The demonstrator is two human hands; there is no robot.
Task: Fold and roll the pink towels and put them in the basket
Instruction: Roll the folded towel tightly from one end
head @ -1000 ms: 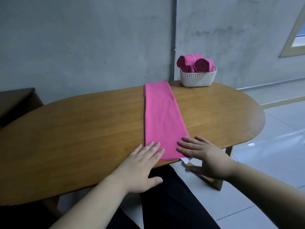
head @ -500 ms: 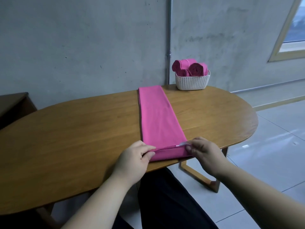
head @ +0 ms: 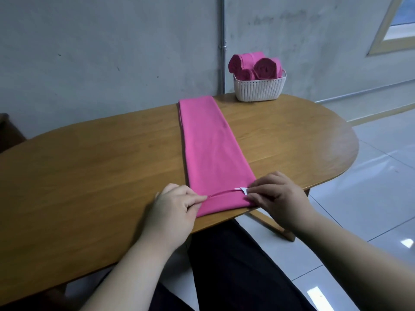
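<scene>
Wood makes up the long table [head: 89, 171] with rounded ends, and a pink towel [head: 211, 149], folded into a narrow strip, lies flat across it from the far edge to the near edge. At the near edge the strip's end is turned over on itself in a short flap. The left hand [head: 177, 205] sits at the flap's left side, thumb and forefinger pinching its hem, the other fingers curled under. The right hand [head: 278, 198] sits at the flap's right side, fingertips pressed together on the same hem, just beside a small white tag [head: 243, 190] that sticks out of it. A white basket [head: 258, 89] stands at the far edge toward the right end, near the towel's far end but apart from it, with rolled pink towels [head: 265, 67] piled above its rim. A thin pipe [head: 222, 41] runs down the grey wall behind.
</scene>
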